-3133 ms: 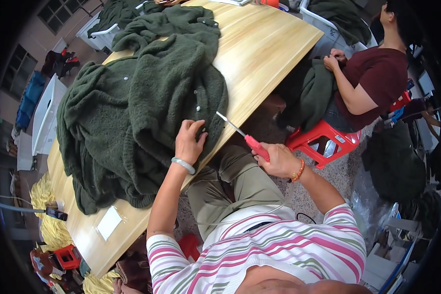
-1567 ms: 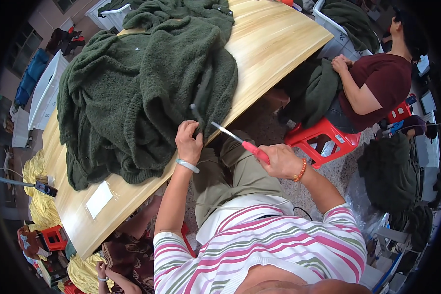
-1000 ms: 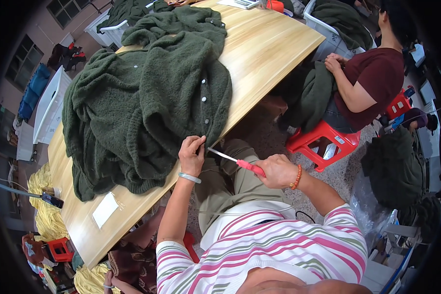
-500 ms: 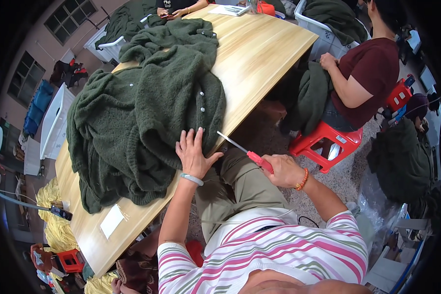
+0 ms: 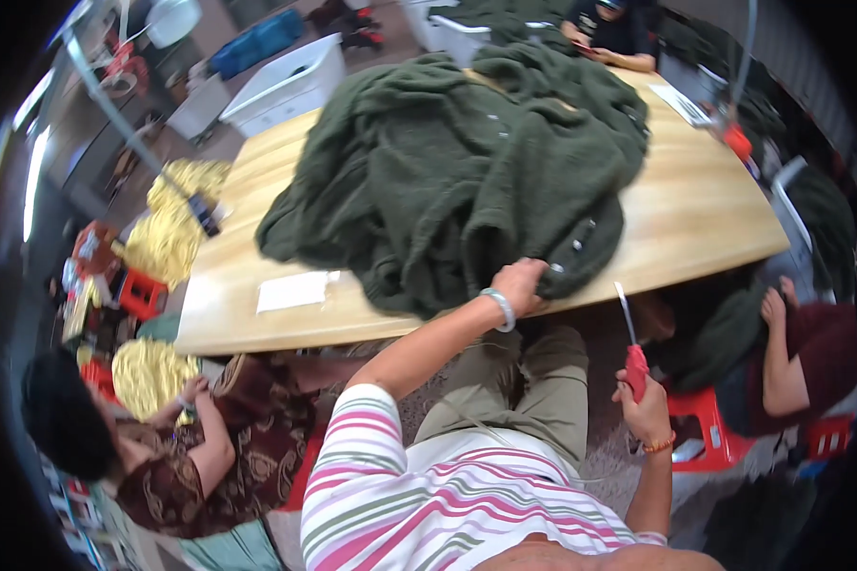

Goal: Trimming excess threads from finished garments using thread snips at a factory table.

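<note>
A heap of dark green knitted cardigan (image 5: 428, 181) with several pale buttons lies on the wooden table (image 5: 695, 219). My left hand (image 5: 521, 283) is closed on the knit's near edge at the table's front, its fingertips partly hidden. Off the table's edge, to the right, my right hand (image 5: 646, 411) grips a red-handled tool with a slim metal shaft (image 5: 635, 366). Its shaft points up and away, apart from the knit. The tip is too blurred to tell its exact kind.
A white paper (image 5: 291, 293) lies on the table's left part. One co-worker (image 5: 114, 447) sits at the left, another (image 5: 781, 371) at the right on a red stool (image 5: 700, 428), a third (image 5: 614, 38) beyond the table. A white bin (image 5: 286, 86) stands behind, yellow cloth (image 5: 167, 228) at left.
The view has swung left, bringing in the left co-worker. My left hand has gone from spread flat on the knit to closed on its edge. The tool now points more upright.
</note>
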{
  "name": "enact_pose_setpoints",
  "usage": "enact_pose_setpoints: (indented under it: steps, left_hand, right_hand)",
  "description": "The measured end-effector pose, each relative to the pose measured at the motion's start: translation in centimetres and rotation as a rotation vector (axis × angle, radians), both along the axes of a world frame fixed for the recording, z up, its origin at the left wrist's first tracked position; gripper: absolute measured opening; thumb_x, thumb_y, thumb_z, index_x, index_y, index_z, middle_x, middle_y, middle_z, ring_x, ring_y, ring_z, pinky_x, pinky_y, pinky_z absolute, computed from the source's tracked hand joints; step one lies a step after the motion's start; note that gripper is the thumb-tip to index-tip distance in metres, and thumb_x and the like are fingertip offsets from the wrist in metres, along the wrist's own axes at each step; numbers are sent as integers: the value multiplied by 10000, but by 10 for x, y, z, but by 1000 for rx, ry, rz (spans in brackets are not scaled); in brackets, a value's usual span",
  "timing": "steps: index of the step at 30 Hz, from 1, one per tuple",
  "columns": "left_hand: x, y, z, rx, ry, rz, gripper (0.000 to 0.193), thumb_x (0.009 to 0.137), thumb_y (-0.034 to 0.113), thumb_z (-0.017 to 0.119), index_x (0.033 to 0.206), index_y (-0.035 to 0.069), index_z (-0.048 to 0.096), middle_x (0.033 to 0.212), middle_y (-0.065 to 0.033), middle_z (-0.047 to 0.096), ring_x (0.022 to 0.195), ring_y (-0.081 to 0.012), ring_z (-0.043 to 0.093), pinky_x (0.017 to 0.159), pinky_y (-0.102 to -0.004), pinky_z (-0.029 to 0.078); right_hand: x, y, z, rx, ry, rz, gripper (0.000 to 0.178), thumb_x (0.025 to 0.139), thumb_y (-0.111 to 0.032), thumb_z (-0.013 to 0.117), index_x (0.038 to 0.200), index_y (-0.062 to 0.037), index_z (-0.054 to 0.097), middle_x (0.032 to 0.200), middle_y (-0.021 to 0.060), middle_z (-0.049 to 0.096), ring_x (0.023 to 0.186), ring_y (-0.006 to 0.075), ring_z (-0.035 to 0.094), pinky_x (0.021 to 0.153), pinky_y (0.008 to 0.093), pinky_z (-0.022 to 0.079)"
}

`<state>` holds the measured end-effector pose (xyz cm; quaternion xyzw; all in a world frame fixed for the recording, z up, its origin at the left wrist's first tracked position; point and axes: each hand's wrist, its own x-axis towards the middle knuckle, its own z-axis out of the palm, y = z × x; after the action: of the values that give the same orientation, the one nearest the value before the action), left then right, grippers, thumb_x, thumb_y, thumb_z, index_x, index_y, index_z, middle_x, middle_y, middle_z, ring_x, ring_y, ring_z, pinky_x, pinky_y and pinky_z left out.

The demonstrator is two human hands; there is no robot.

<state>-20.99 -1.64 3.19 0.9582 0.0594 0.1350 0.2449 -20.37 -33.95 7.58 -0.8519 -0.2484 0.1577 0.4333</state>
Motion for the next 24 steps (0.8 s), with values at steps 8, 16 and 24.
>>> enact_pose_setpoints:
  steps: [8,16,24]
  left_hand:
    - [-61,36,188,-120,-906,-11,333,606,-1,637,928,37,563,865,-141,560,804,-302,571,725,-350,468]
    - [-163,187,299,-46,-1381,133,209,847,129,594,1038,45,614,916,-55,639,819,-130,588,751,-273,486]
    - [-238,221,286,-531,-1203,127,401,944,264,372,1170,-13,553,1156,-167,586,1034,-296,587,941,-415,465]
  right_hand:
    - [14,-9,-6,129,127,0,159,917,-88,516,1047,-6,558,718,19,607,596,61,526,535,219,426]
    - [10,3,0,190,165,12,165,921,-103,524,1057,-26,575,727,-7,601,589,37,496,529,188,399]
    - [-1,40,14,104,3,13,184,858,-84,557,1015,1,603,718,36,631,629,104,582,616,256,470]
